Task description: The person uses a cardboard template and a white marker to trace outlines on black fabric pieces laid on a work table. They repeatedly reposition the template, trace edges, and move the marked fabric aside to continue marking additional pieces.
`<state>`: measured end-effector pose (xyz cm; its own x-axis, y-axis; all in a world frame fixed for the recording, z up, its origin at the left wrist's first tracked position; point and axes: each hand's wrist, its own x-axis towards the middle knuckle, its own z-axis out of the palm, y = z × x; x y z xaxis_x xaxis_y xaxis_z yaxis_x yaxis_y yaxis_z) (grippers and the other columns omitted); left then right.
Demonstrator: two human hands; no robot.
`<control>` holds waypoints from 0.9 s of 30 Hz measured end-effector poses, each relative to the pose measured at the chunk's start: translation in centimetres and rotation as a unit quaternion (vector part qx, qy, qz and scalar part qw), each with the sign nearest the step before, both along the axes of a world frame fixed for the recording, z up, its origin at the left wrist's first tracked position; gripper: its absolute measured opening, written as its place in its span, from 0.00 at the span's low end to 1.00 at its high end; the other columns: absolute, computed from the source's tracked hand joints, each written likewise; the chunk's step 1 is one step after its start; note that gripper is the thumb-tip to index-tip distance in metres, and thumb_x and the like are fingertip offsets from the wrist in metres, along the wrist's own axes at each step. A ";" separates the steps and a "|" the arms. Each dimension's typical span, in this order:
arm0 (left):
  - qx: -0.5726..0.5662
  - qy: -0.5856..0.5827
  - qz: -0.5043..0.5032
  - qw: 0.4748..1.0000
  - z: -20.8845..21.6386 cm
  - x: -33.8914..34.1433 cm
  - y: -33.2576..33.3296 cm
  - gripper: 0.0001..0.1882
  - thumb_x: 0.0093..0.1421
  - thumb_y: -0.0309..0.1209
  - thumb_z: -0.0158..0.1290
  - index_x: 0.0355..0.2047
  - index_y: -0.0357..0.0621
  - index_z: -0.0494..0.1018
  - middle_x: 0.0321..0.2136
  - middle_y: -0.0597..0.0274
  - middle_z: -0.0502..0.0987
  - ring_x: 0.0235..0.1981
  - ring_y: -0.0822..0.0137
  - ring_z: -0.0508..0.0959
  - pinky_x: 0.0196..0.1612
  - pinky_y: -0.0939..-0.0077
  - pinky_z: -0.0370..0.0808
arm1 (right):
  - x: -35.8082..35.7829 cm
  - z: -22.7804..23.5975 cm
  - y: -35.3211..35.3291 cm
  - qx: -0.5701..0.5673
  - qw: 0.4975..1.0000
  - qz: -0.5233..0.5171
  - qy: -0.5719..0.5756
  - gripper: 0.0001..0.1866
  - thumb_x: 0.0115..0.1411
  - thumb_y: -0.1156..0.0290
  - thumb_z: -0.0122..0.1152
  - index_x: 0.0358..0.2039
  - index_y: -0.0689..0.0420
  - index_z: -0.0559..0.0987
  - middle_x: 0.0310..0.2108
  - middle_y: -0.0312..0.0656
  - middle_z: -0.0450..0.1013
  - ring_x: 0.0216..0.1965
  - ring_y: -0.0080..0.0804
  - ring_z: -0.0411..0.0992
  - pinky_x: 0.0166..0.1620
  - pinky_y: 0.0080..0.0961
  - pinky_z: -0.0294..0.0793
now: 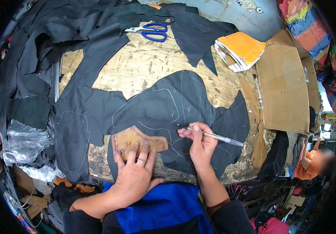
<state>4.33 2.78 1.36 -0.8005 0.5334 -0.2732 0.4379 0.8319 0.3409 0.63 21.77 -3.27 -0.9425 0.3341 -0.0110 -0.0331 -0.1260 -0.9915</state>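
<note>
Black leather lies spread over the worktable, marked with pale outlines of curved shapes. On its near edge rests a tan pattern piece with small purplish marks along its border. My left hand presses down on that pattern piece, fingers spread flat, a ring on one finger. To the right, my right hand pinches a pen with a clear barrel. Its tip points left, just over the leather beside the drawn lines. I cannot tell whether the tip touches the surface.
Blue-handled scissors lie at the back of the worn wooden table. A folded orange and white cloth and an open cardboard box stand at the right. Black leather scraps heap up at left. Another person is far right.
</note>
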 end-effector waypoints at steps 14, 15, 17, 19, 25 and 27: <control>0.037 -0.019 -0.016 0.999 -1.1 4.5 -2.9 0.47 0.54 0.60 0.49 0.59 0.30 0.57 0.64 0.39 0.48 0.66 0.40 0.46 0.59 0.28 0.37 | -0.2 -0.9 -1.5 0.079 0.994 0.038 0.067 0.08 0.63 0.75 0.52 0.38 0.68 0.73 0.28 0.45 0.74 0.31 0.29 0.77 0.35 0.21 0.78; 0.042 -0.019 -0.007 0.999 -1.3 4.6 -2.7 0.48 0.54 0.60 0.48 0.60 0.28 0.55 0.64 0.38 0.48 0.66 0.40 0.46 0.59 0.28 0.37 | -0.2 -0.6 -2.0 0.064 0.994 0.061 0.066 0.07 0.62 0.76 0.54 0.38 0.67 0.73 0.29 0.45 0.75 0.31 0.28 0.77 0.36 0.21 0.78; 0.031 -0.016 0.002 0.999 -1.8 4.5 -2.0 0.49 0.56 0.60 0.47 0.61 0.26 0.51 0.65 0.39 0.46 0.66 0.41 0.44 0.59 0.28 0.37 | -0.4 0.0 -2.9 0.017 0.995 0.080 0.053 0.08 0.61 0.76 0.56 0.38 0.66 0.73 0.31 0.43 0.75 0.32 0.26 0.76 0.36 0.18 0.77; 0.069 0.009 0.031 0.997 -2.7 3.4 -0.9 0.49 0.56 0.60 0.46 0.61 0.26 0.51 0.65 0.40 0.45 0.67 0.42 0.43 0.59 0.29 0.37 | -0.9 0.6 -3.6 0.007 0.994 0.094 0.053 0.08 0.60 0.75 0.57 0.38 0.66 0.74 0.31 0.42 0.75 0.32 0.23 0.76 0.36 0.17 0.77; 0.060 0.074 0.086 0.992 -4.9 1.9 1.5 0.49 0.57 0.61 0.44 0.62 0.29 0.50 0.66 0.43 0.44 0.68 0.48 0.39 0.61 0.31 0.34 | -2.0 0.4 -4.9 0.058 0.989 0.130 0.043 0.07 0.60 0.75 0.59 0.35 0.66 0.75 0.30 0.40 0.75 0.31 0.23 0.75 0.34 0.17 0.76; 0.050 0.087 0.078 0.992 -5.2 2.0 1.5 0.49 0.56 0.61 0.44 0.62 0.29 0.50 0.66 0.43 0.44 0.68 0.48 0.39 0.61 0.31 0.33 | -2.4 -0.1 -5.4 0.097 0.983 0.152 0.041 0.06 0.59 0.75 0.59 0.34 0.65 0.75 0.31 0.39 0.75 0.31 0.22 0.75 0.35 0.17 0.75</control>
<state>6.38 4.25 -3.81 -0.9060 0.4164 -0.0754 0.3656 0.8599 0.3563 -1.76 16.36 -3.36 -0.9941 0.0262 0.1057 -0.1043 0.0487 -0.9934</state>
